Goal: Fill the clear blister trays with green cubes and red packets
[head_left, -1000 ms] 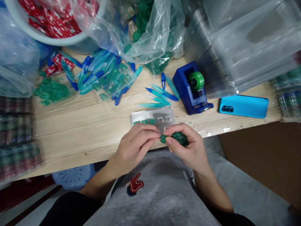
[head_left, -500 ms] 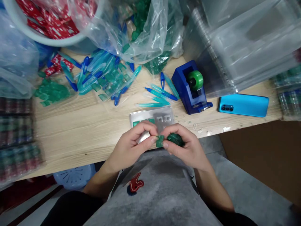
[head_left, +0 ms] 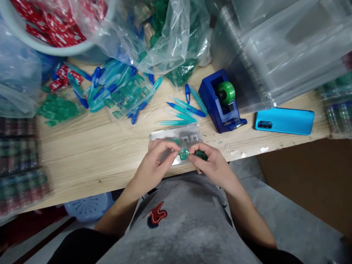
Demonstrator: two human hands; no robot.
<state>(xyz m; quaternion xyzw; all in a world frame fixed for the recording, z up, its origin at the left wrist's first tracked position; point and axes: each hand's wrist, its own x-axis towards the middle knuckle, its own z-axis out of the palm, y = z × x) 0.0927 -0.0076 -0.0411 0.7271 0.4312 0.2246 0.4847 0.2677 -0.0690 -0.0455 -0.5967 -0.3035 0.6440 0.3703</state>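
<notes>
A small translucent green plastic piece (head_left: 183, 153) is pinched between my two hands, above a shallow silvery tray (head_left: 196, 129). My left hand (head_left: 154, 161) is closed, with thumb and forefinger at the piece's left edge. On its right edge are the fingertips of my right hand (head_left: 217, 165), also closed. A darker green bundle (head_left: 201, 155) sits inside my right palm; its exact kind is unclear. Square recesses show in the tray's right part. Green pieces in its left part are mostly hidden behind my left hand.
Beyond the tray lie blue-and-teal pens (head_left: 181, 110) and a blue tape dispenser (head_left: 217, 99). A blue phone (head_left: 284, 121) rests at the right. Left of centre are a pen pile (head_left: 110, 86) and loose green pieces (head_left: 59, 109). Clear plastic boxes (head_left: 275, 55) stand at the back right.
Both hands have moved slightly up and left over the tray, bringing the green piece with them. The piece has tilted and looks lighter now.
</notes>
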